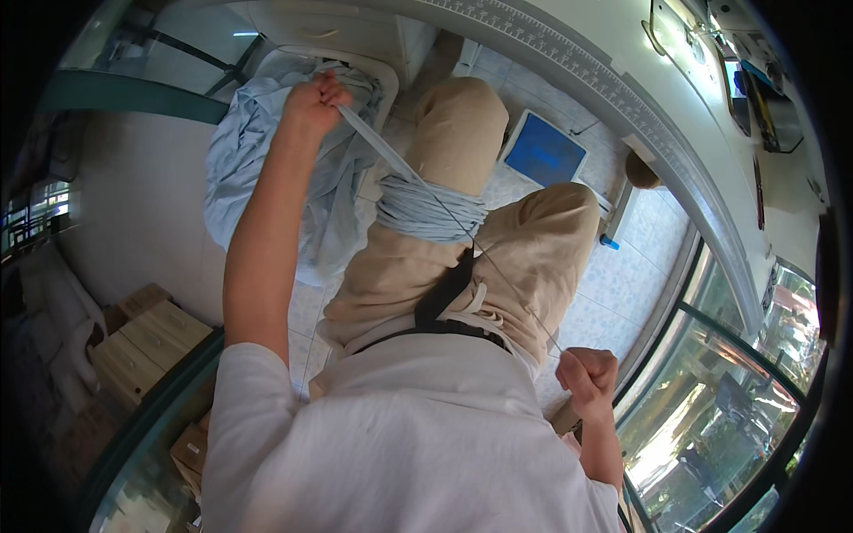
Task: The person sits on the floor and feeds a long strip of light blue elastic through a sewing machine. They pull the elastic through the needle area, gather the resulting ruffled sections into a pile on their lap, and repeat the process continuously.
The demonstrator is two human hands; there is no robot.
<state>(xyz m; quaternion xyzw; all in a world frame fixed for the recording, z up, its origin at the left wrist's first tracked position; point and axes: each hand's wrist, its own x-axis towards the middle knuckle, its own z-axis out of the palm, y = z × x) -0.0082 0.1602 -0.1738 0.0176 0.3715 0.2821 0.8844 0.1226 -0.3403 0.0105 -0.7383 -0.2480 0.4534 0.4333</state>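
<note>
My left hand [317,104], upper middle-left, is closed on a pale blue-grey fabric strip [371,138], which runs taut toward the lower right and narrows into a thin dark line [506,275]. My right hand [588,377], at lower right, is closed on the far end of that line. The line crosses over a bundle of light blue fabric strips [425,209] lying around or over my left thigh. Beneath and beside my left hand is a large heap of light blue cloth [249,178]. A black strap [444,289] lies at my waist on the beige trousers.
A white worktable edge with a metal ruler [533,27] arcs overhead. A blue-topped pedal or scale [543,148] sits on the tiled floor [644,240]. Drawer boxes [147,346] stand at left, glass panels with green frames [711,373] at right, and a white cabinet [320,27] at top.
</note>
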